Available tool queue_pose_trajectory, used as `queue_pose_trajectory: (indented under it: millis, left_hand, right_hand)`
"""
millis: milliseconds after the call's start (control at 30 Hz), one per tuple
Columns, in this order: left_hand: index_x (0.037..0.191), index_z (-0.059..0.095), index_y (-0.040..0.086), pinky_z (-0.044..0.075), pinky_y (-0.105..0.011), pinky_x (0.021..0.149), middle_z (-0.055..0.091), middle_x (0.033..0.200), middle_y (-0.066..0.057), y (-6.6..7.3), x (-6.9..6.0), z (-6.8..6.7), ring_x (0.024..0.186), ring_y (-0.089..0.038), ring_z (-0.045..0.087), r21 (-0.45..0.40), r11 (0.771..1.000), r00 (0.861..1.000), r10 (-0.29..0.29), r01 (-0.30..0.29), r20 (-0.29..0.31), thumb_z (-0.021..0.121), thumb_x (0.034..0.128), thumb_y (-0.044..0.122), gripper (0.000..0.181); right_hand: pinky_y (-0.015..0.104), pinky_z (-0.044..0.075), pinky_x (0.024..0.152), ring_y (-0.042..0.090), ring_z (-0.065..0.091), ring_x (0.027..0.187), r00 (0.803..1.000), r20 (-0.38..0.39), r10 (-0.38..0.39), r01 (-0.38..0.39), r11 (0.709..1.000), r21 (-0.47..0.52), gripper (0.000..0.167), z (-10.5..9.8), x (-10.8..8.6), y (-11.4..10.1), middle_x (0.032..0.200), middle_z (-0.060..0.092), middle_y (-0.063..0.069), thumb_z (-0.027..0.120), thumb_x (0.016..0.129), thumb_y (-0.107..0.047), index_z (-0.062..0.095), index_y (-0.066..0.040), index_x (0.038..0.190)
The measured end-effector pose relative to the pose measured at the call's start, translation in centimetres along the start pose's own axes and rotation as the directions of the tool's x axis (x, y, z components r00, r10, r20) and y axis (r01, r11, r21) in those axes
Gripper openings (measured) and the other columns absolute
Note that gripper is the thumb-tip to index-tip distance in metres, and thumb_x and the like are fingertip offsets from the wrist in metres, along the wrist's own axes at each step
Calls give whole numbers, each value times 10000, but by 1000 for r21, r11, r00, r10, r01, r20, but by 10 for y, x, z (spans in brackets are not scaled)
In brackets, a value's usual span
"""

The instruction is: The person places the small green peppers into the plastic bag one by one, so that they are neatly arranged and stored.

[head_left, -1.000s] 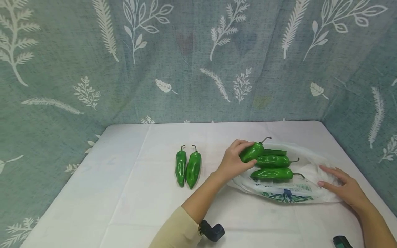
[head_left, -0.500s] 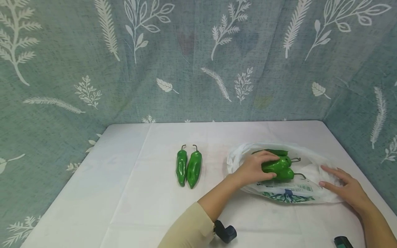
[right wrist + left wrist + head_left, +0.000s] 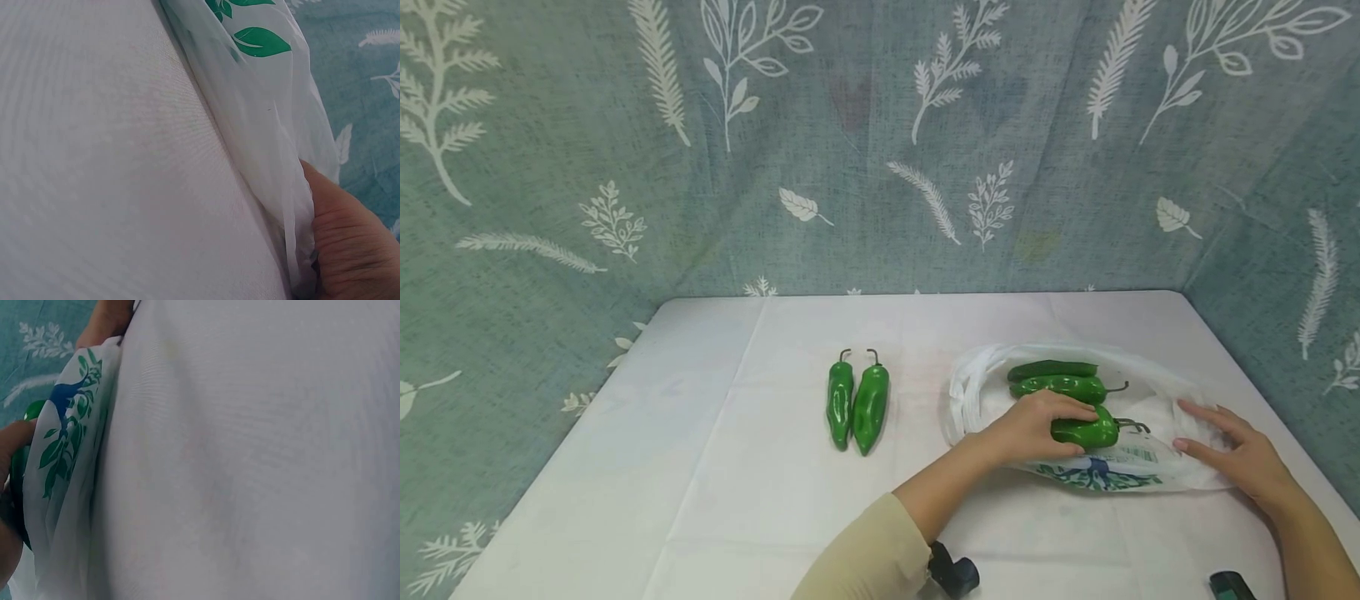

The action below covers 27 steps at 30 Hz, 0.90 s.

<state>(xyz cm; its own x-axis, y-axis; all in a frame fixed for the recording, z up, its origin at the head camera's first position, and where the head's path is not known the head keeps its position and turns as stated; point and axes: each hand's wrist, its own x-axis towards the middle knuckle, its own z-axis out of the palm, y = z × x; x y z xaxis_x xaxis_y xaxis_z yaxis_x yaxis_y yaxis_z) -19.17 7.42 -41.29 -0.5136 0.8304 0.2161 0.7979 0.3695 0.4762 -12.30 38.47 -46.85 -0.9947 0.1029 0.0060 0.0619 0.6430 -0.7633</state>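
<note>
My left hand (image 3: 1037, 427) grips a green pepper (image 3: 1084, 430) by its body, low over the front part of a white plastic bag (image 3: 973, 392). Behind it a second pepper (image 3: 1058, 386) and a darker green one (image 3: 1051, 367) lie on the bag, side by side. My right hand (image 3: 1247, 458) rests on the bag's right end with fingers spread. In the left wrist view my left fingers (image 3: 15, 440) reach over the bag (image 3: 69, 425); the right wrist view shows my right thumb (image 3: 344, 225) against the plastic (image 3: 269, 137).
Two green peppers (image 3: 839, 404) lie upright in the picture, side by side on the white tabletop (image 3: 760, 500), left of the bag. A dark object (image 3: 1231, 585) is at the front right edge. Patterned cloth (image 3: 865, 167) hangs behind the table.
My left hand has moved right and toward the front with its pepper, from the bag's back left to above the front pepper. The right hand has stayed at the bag's right end.
</note>
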Motion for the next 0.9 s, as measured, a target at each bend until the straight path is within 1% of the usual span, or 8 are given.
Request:
queue_pose_trajectory:
  millis: [67,200,300,433,667,733,800,900]
  left_hand:
    - [1291,597,160,276,-112,1050,568,1333,24,1,0,2,1276,-65,458,-1,1000,1000,-7,7,16,717,843,250,472]
    - [1279,605,148,285,-99,1037,580,1319,21,3,-1,5,1267,-68,468,-3,1000,1000,0,0,21,718,840,241,463]
    - [1271,612,149,274,-100,1043,588,1309,31,2,-2,8,1259,-72,475,13,1000,1000,11,-12,27,725,835,250,461]
    - [1268,616,174,254,-103,1051,588,1305,63,2,-4,13,1252,-57,474,53,999,999,9,-11,37,724,835,278,458]
    - [1268,615,170,259,-117,1055,571,1326,65,4,-5,13,1268,-58,454,48,999,998,6,-9,55,711,846,287,448]
    - [1266,616,160,261,-115,1053,569,1329,56,4,-6,13,1272,-65,452,38,999,999,4,-6,45,717,840,285,455]
    - [1266,616,157,264,-110,1048,573,1325,50,4,-7,12,1271,-63,454,21,1000,1000,-1,1,22,725,831,290,468]
    - [1260,622,157,280,-104,1036,592,1301,49,2,-10,10,1257,-51,466,-43,999,999,-29,28,-21,748,808,286,487]
  right_hand:
    - [743,42,1012,590,-10,1340,1000,3,-1,1,1000,5,700,0,0,1,1496,75,366,672,879,-315,328,-164,1470]
    - [748,44,1007,587,-17,1342,1000,10,2,-2,1000,1,700,-1,0,1,1499,66,363,665,883,-318,319,-175,1475]
    - [751,43,1003,583,-26,1344,1000,14,4,-4,1000,-2,702,-1,0,1,1500,63,360,661,885,-322,313,-185,1478]
    - [753,45,1000,587,-25,1342,1000,16,0,0,1000,0,703,-2,0,1,1500,61,361,662,886,-317,308,-193,1480]
    - [754,57,997,592,-19,1337,1000,25,12,-11,1000,-5,709,-2,0,1,1500,48,361,657,887,-329,298,-197,1484]
    - [758,58,992,592,-26,1337,999,31,17,-17,1000,-9,711,-2,0,1,1500,33,361,651,890,-336,290,-198,1487]
    - [759,59,991,593,-27,1336,999,32,19,-19,1000,-14,714,-2,0,1,1500,27,363,649,891,-340,287,-190,1487]
    - [757,62,993,593,-20,1336,999,27,19,-19,1000,-20,722,-1,0,1,1498,36,365,654,886,-345,289,-180,1486]
